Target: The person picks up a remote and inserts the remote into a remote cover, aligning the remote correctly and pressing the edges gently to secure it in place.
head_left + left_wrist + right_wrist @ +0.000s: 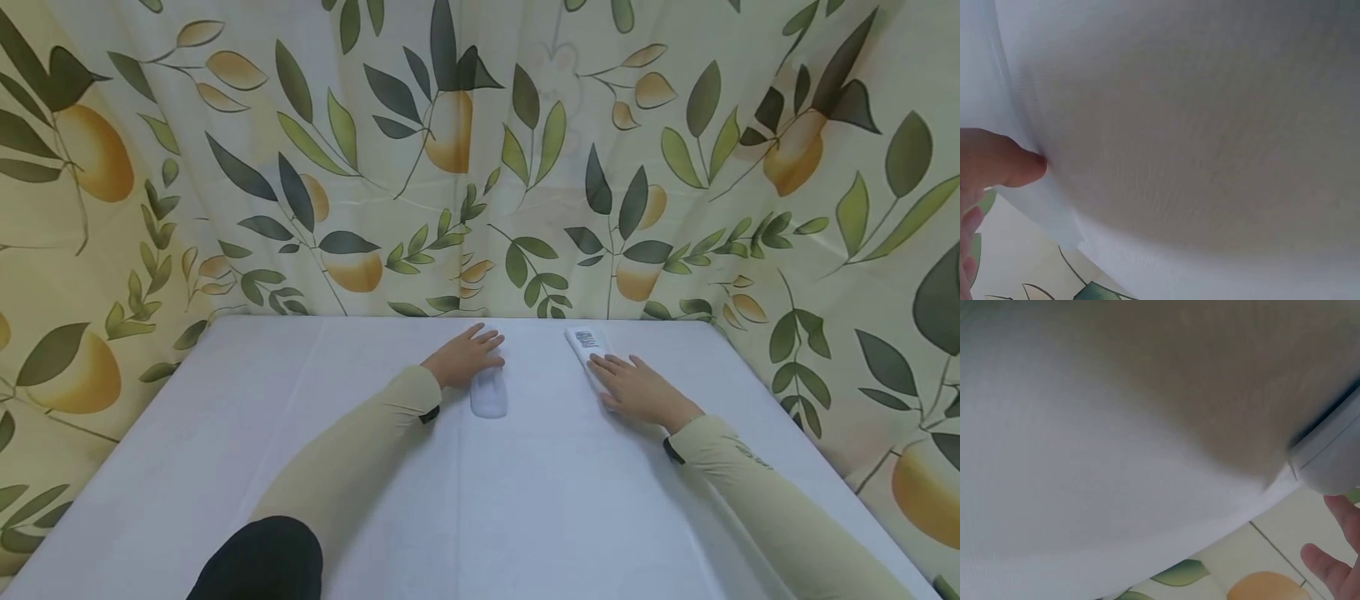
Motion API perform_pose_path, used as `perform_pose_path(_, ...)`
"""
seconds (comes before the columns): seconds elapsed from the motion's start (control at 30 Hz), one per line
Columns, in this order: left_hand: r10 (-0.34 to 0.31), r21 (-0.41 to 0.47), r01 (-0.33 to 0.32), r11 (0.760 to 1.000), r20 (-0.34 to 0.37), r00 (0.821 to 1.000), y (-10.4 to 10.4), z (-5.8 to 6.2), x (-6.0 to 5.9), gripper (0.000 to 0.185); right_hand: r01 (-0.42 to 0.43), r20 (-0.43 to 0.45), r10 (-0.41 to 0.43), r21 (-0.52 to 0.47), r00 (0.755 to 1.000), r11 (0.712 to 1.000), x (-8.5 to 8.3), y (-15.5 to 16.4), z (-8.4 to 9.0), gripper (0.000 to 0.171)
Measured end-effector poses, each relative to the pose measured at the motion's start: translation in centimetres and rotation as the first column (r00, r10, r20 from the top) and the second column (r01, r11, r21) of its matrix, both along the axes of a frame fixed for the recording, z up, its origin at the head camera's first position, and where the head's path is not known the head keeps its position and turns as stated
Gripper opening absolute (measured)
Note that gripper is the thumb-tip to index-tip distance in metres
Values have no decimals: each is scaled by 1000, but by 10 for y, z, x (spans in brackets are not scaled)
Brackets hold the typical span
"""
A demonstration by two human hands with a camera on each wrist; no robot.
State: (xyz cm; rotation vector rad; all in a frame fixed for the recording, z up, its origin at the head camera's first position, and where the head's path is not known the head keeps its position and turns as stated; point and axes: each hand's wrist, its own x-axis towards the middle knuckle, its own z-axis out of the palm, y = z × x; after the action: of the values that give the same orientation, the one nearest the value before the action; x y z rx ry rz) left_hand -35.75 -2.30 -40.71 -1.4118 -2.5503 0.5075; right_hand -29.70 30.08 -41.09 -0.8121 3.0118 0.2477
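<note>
Upper centre of the head view: left hand [463, 357] is reaching over the top end of a clear plastic case [489, 400]; its fingers are spreading slightly apart, apparently steadying rather than gripping, though contact is staying hidden. Just right of centre, a white remote [587, 340] is lying aslant near the table's [525, 517] far edge, roughly following the right forearm, which is probably suiting the reach. Right hand [637, 390] is covering its lower part, fingers extending nearly straight, not clamping; at the right wrist view's right edge they are showing gaps. Both things are resting on the table, likely for stable support.
</note>
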Motion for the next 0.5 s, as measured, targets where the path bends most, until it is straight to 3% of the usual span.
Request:
perform_pose_path(0.33,76,-69,-69,995,103,992,-4,4,7,55,3,8,-3,25,1000,1000,-11,-2,2,55)
perform_pose_path(0.5,80,-77,-69,995,143,987,-6,8,12,56,55,26,-56,46,998,997,-19,-6,3,55)
